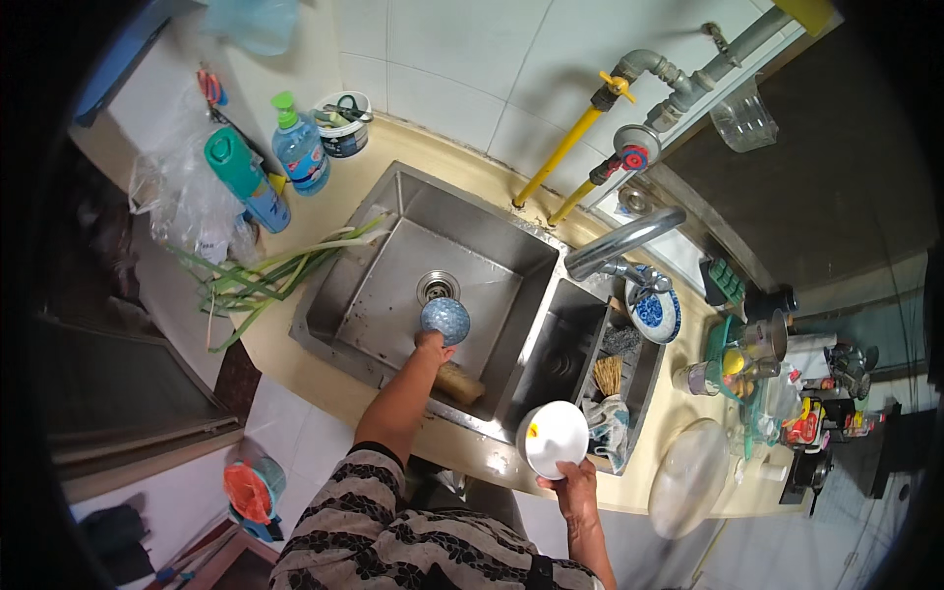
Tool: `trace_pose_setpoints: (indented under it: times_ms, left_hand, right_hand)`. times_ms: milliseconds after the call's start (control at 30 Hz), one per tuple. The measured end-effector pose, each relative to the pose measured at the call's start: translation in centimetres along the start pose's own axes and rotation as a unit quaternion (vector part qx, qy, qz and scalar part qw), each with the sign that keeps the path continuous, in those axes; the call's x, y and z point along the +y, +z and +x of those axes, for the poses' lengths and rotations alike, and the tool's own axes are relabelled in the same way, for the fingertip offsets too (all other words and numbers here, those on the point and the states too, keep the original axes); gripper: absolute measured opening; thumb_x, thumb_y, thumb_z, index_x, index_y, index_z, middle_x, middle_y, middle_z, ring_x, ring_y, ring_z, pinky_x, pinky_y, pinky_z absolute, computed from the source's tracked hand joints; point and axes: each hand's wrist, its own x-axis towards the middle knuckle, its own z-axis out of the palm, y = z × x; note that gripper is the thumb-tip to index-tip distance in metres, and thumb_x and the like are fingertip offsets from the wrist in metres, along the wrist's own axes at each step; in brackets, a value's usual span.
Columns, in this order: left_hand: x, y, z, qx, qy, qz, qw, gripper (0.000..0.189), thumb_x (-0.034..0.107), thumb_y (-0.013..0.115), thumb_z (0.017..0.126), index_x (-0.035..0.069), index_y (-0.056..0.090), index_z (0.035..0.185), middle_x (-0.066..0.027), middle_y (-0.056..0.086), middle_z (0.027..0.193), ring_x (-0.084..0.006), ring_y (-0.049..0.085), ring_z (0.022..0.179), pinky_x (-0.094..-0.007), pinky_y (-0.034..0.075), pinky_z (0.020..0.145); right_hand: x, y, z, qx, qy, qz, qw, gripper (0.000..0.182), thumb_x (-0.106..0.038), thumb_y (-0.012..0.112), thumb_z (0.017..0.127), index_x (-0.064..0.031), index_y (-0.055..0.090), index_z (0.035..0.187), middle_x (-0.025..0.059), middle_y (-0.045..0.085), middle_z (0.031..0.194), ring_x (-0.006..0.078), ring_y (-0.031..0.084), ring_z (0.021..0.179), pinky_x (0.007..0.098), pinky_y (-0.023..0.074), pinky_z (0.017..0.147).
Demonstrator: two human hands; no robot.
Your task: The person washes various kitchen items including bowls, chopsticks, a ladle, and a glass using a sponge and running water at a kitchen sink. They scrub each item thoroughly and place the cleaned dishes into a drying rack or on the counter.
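My left hand [435, 346] grips the near edge of a small blue patterned bowl [445, 321] over the large basin of a stainless steel sink [472, 251]. Just beyond the bowl shows the drain [438, 286]. Under my left wrist a brown cylindrical thing [459, 383] lies in the basin; I cannot tell what it is. My right hand [571, 487] holds a white bowl [554, 440] by its rim, tilted so its inside faces up, above the near end of the smaller basin. One yellow-orange mark [532, 431] shows on the white bowl.
Scallions [287, 269] hang over the sink's left edge. A pump soap bottle [301, 155] and a spray can [251, 184] stand behind them. The chrome faucet [627, 243] arches above the divider. A brush [608, 375] and cloth [608, 428] lie in the small basin's tray, with blue-and-white dishes [655, 310] beside it.
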Motion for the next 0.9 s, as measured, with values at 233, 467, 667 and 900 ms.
trace_pose_setpoints:
  times_ms: [233, 467, 667, 900]
  left_hand:
    - [0.3, -3.0, 2.2, 0.041, 0.057, 0.011, 0.997, 0.039, 0.028, 0.04, 0.093, 0.007, 0.042, 0.125, -0.0189, 0.051, 0.12, -0.0371, 0.055, 0.099, -0.0489, 0.049, 0.078]
    - [2.4, -3.2, -18.3, -0.381, 0.15, 0.075, 0.909, 0.054, 0.038, 0.048, 0.091, 0.003, 0.039, 0.131, -0.0142, 0.05, 0.124, -0.0303, 0.051, 0.113, -0.0465, 0.048, 0.086]
    - [4.1, -9.2, -15.5, -0.339, 0.191, -0.036, 0.92, 0.052, 0.028, 0.051, 0.088, 0.007, 0.035, 0.133, -0.0124, 0.047, 0.129, -0.0334, 0.048, 0.117, -0.0527, 0.041, 0.095]
    - [4.2, -10.0, -20.6, -0.31, 0.248, -0.048, 0.917, 0.051, 0.029, 0.052, 0.089, 0.008, 0.036, 0.132, -0.013, 0.048, 0.128, -0.0317, 0.049, 0.116, -0.0513, 0.044, 0.092]
  right_hand:
    - [-0.1, 9.1, 8.4, -0.094, -0.001, -0.055, 0.994, 0.033, -0.003, 0.047, 0.083, 0.0113, 0.049, 0.113, 0.0191, 0.063, 0.093, 0.027, 0.067, 0.073, 0.0302, 0.059, 0.058]
    - [1.9, 16.4, 16.7, -0.154, 0.026, -0.138, 0.978, 0.027, -0.007, 0.047, 0.084, 0.01, 0.052, 0.105, 0.0198, 0.064, 0.092, 0.028, 0.066, 0.072, 0.0333, 0.0557, 0.06]
    - [0.4, 17.4, 20.0, -0.309, 0.184, -0.124, 0.925, 0.044, -0.035, 0.045, 0.09, 0.0006, 0.055, 0.114, 0.0192, 0.063, 0.102, 0.0297, 0.061, 0.096, 0.0402, 0.0492, 0.081]
    - [20.8, 15.0, 29.1, -0.203, -0.099, -0.745, 0.627, 0.035, -0.03, 0.051, 0.083, -0.0046, 0.062, 0.104, 0.0208, 0.062, 0.102, 0.0336, 0.062, 0.095, 0.045, 0.049, 0.08]
